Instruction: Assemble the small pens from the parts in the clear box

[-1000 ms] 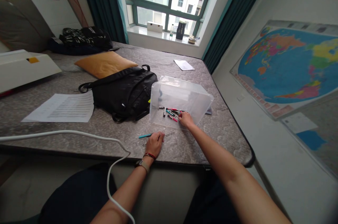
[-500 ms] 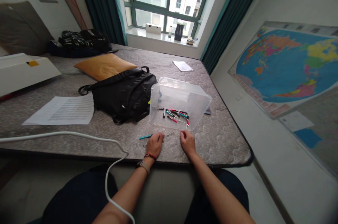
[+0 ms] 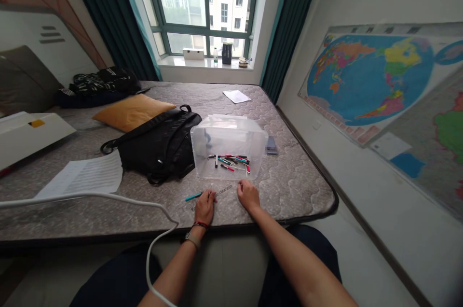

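Teal pen (image 3: 191, 197) lies on the mattress (image 3: 300, 186), near side, just left of the left hand (image 3: 205, 208). Its long axis runs left to right, slightly aslant: the left end points left and nearer, the right end meets the left hand. Left fingers bent and together; whether they pinch the pen cannot be told. Right hand (image 3: 249, 194) curled, near the mouth of the clear box (image 3: 231, 124); its grip cannot be told. Loose pens (image 3: 227, 167) inside lie mostly left to right.
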Available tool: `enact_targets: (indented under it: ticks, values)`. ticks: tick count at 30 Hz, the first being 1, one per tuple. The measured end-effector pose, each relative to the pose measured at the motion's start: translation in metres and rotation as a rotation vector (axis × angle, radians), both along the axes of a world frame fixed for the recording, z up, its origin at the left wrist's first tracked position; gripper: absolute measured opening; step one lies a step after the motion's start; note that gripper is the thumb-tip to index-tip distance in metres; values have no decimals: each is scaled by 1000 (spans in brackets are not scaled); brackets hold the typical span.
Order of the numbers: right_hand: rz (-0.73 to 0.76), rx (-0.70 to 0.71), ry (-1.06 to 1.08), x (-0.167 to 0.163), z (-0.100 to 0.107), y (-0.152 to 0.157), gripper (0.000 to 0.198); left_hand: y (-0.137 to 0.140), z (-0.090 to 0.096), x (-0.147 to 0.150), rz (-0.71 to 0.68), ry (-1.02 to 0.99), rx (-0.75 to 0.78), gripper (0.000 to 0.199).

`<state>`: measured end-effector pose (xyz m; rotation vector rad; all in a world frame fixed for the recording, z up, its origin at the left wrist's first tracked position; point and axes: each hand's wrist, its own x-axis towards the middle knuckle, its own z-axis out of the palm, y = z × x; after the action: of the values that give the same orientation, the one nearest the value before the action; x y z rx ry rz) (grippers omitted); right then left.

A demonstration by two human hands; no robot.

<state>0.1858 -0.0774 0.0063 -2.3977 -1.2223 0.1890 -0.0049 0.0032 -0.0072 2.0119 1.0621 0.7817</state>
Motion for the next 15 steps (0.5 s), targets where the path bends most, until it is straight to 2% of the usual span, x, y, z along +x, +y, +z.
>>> enact_targets:
  ticks: [7, 15]
  values:
    - [-5, -15, 5, 1, 0, 0, 17, -7, -8, -9, 5, 29, -14, 40]
    - [-1, 3, -15, 2, -5, 1, 15, -7, -6, -9, 3, 29, -31, 38]
